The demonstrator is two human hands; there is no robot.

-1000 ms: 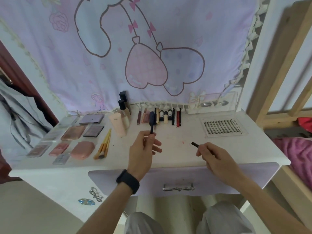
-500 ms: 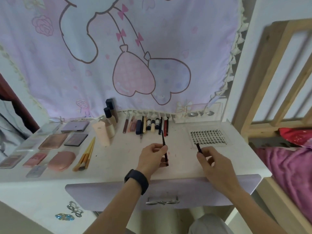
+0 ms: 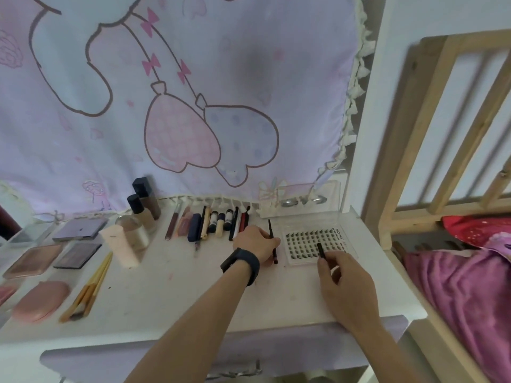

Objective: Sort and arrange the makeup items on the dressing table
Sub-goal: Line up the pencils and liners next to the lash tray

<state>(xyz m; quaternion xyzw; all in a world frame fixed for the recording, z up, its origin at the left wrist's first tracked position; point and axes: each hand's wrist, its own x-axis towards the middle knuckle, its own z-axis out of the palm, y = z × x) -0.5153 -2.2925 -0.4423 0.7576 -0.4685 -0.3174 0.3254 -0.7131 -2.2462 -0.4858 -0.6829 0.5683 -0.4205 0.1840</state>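
My left hand [image 3: 255, 241] pinches a thin black pencil [image 3: 272, 241] at the right end of the row of lipsticks and pens [image 3: 218, 223] along the back of the white dressing table [image 3: 171, 294]. The pencil lies close to the tabletop, just left of the clear lash tray [image 3: 312, 241]. A short black cap [image 3: 320, 249] is held by my right hand [image 3: 343, 283] over the lash tray's front edge. A dark watch sits on my left wrist.
Foundation bottles [image 3: 143, 208] and a pink tube [image 3: 120, 246] stand left of the row. Palettes [image 3: 78, 229], a pink compact [image 3: 41, 299] and brushes [image 3: 91, 286] fill the left side. A clear box [image 3: 301, 200] sits at the back; a wooden bed frame [image 3: 401, 150] flanks the right.
My left hand has carried the pencil from mid-table back and right to the end of the row. My right hand has moved forward over the lash tray with the cap.
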